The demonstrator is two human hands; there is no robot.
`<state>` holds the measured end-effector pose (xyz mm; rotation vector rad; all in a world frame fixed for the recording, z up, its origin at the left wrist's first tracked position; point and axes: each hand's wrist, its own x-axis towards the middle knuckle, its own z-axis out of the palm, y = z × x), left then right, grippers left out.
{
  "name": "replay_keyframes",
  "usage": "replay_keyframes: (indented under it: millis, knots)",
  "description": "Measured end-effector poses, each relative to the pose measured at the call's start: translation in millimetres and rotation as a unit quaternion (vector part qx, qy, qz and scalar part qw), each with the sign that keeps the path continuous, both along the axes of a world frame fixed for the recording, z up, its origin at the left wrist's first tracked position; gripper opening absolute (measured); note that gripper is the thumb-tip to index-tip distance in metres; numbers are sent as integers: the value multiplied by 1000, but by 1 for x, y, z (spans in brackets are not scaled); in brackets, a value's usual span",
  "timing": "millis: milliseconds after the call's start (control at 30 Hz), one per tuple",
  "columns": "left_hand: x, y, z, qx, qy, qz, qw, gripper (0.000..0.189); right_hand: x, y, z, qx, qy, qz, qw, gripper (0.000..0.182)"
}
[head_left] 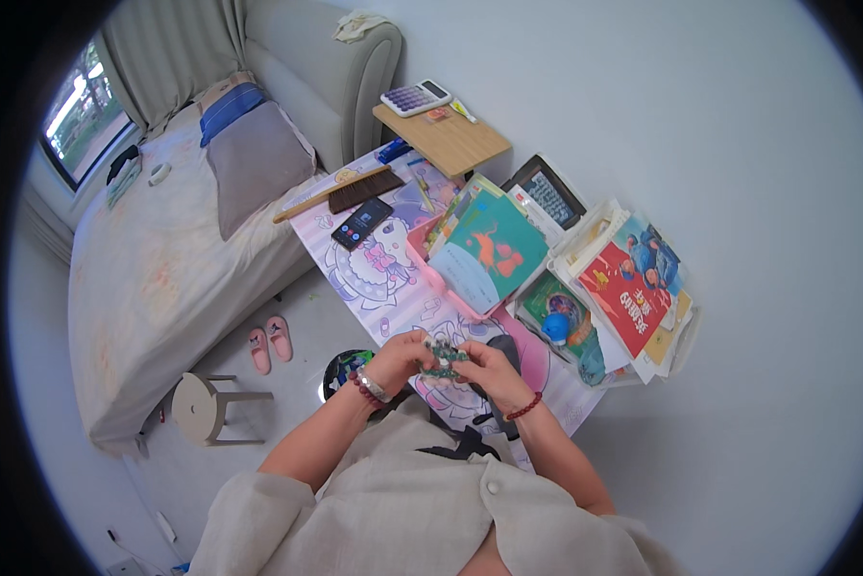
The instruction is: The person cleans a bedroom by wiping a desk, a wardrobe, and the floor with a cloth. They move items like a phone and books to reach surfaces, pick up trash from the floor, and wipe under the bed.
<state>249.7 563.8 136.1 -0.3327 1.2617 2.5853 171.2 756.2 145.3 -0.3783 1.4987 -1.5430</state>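
Observation:
A small green-and-white patterned item (pixel 442 358), perhaps of soft cloth, is pinched between both hands above the near edge of the table. My left hand (pixel 401 360) grips its left side with thumb and fingers, and my right hand (pixel 490 371) grips the right side. Its exact kind is too small to tell. Under and beside my right hand lies a dark grey object (pixel 505 350), partly hidden by the hand. Just beyond the hands stands a pink basket (pixel 438 279) with books in it, a green book cover (pixel 496 248) on top.
A phone (pixel 361 224) and a wooden-handled brush (pixel 363 189) lie on the patterned tabletop (pixel 363 277). A calculator (pixel 415 97) sits on a raised wooden board (pixel 449 140). Books (pixel 629 299) crowd the right side. A bin (pixel 339 369), a stool (pixel 199 409) and a bed (pixel 165 273) are leftward.

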Motion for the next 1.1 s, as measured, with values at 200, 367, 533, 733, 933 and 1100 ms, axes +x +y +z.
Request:
replay_keyframes:
  millis: [200,367,533,733,933,1100]
  knots:
    - [17,-5,0,-265,52,-56,961,17,5,-16,2,-62,-2,-39,997,15]
    - [16,-15,4,-117,-43,-18,992,17,4,-26,-6,-55,-57,-76,994,13]
    - [-28,-53,-14,-9,-84,47,995,33,-3,-35,-17,-60,31,-136,988,48]
    - [-164,-176,-105,-14,-89,238,967,29,-15,-36,-24,47,-59,-155,985,31]
    - [-339,-199,-138,-3,-85,265,960,24,-2,-35,-30,116,-86,-240,960,29]
    - [-435,-209,-167,-188,-154,236,941,46,7,-28,-23,151,-86,-311,934,27]
